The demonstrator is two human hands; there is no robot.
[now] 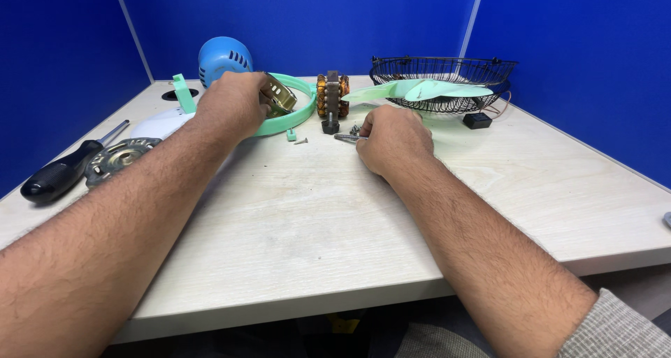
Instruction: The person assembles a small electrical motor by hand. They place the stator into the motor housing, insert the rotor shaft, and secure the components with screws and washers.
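Right now your left hand [234, 106] is curled over a small brass-coloured metal bracket [279, 96], fingers pressed around its near side, and it holds the piece just above the mint-green ring [297, 115] lying flat on the table [293, 218]. The bracket juts out to the right of your knuckles, toward the middle of the table, with its long side slanting away from you.

Your right hand [393, 140] rests knuckles-up on the tabletop, fingers folded down over a slim metal piece [344, 138] whose tip pokes out to the left of your fingers (whether you are pinching it or only covering it cannot be told from here). That piece lies roughly crosswise, pointing toward your left hand, among a small cluster of loose screws [356, 129].

Between your two hands stands the copper-wound motor core [332, 96], upright on its shaft, with a single screw [301, 141] and a small green clip [291, 135] just in front of it. Your right hand is the nearer one to the core and the screws; your left is nearer the ring.

Farther off, a black-handled screwdriver [59, 173] and a round metal plate [119, 156] lie at your left, a blue motor housing [222, 59] behind the ring, and a green fan blade [426, 90] sits against a black wire guard [447, 71].
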